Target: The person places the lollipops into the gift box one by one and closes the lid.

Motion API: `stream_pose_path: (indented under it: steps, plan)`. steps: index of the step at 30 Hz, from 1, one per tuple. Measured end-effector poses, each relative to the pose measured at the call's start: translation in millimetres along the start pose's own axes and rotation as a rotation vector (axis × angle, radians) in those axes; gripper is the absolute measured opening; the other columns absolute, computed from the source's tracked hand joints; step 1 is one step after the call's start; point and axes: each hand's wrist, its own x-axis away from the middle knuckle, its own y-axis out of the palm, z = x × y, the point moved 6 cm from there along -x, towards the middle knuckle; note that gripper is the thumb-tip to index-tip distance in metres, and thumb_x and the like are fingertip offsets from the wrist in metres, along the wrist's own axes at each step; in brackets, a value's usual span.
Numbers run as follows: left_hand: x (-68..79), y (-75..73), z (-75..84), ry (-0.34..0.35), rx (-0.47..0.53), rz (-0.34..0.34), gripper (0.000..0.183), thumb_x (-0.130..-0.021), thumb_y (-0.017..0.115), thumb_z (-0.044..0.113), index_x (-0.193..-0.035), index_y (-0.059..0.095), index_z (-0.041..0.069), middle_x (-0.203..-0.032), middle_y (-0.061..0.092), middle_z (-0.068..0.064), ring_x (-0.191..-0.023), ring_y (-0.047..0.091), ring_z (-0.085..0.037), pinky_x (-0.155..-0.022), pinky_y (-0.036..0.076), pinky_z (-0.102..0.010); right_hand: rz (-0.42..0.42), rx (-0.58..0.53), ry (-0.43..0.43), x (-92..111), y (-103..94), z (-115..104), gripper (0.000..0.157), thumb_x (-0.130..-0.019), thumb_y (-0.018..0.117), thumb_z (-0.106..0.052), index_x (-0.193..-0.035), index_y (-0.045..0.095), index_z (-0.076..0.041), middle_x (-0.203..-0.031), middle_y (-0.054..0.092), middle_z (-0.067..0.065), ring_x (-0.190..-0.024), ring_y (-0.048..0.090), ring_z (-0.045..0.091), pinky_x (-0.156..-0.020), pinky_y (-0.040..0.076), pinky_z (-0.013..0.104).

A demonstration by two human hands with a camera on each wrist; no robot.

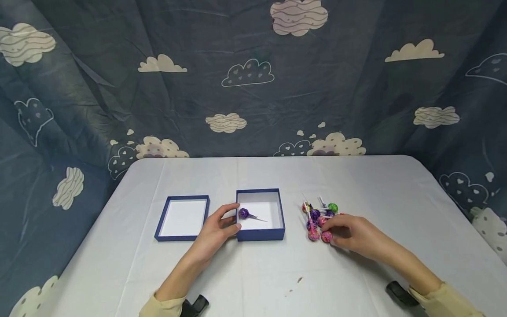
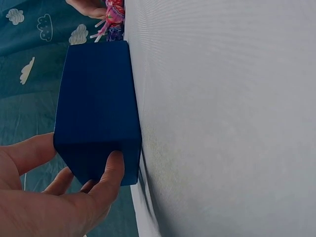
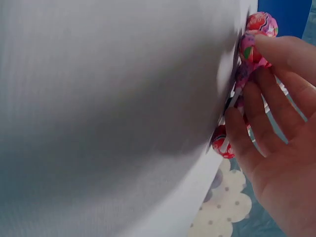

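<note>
An open blue box point(image 1: 260, 235) with a white inside stands mid-table; one purple-wrapped lollipop point(image 1: 244, 214) lies in it. Against the box's left wall rests my left hand point(image 1: 217, 229), index finger at the rim and thumb lower down. In the left wrist view the thumb presses flat on the blue side point(image 2: 96, 94) end. To the right is a pile of wrapped lollipops point(image 1: 314, 215), purple, pink, red and green. My right hand point(image 1: 352, 231) pinches a pink lollipop point(image 1: 326, 237) at the near side of that pile. Its fingers partly hide the other lollipops in the right wrist view.
A shallow blue-edged lid point(image 1: 184, 218), white inside up, lies left of the box. The white cloth-covered table point(image 1: 257, 277) bears a few small brown marks near the front. A dark curtain point(image 1: 253, 101) with clouds hangs behind.
</note>
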Motion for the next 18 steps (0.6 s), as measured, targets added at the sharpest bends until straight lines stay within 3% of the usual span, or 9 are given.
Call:
stream_pose_path:
  steps: [9,18]
  plan:
    - [0.2,-0.7,1.2,0.009,0.015,0.001,0.053,-0.09,0.064,0.003,-0.141,0.05,0.008,-0.15,0.038,-0.014,-0.131,0.045,-0.035,-0.098,0.047,-0.043,-0.047,0.031,-0.024,-2.0,1.1,-0.3,0.033,-0.081,0.078,-0.009,-0.107,0.072,-0.03,-0.111,0.063,-0.008,-0.1,0.056,0.017,-0.083,0.049,0.04]
    - [-0.9,0.5,0.9,0.014,0.023,-0.001,0.053,-0.089,0.065,0.002,-0.14,0.052,0.009,-0.149,0.041,-0.011,-0.13,0.047,-0.033,-0.097,0.047,-0.042,-0.03,0.036,-0.001,-2.2,3.7,2.6,0.033,-0.08,0.079,-0.011,-0.106,0.073,-0.03,-0.103,0.061,-0.01,-0.09,0.051,0.015,-0.077,0.044,0.037]
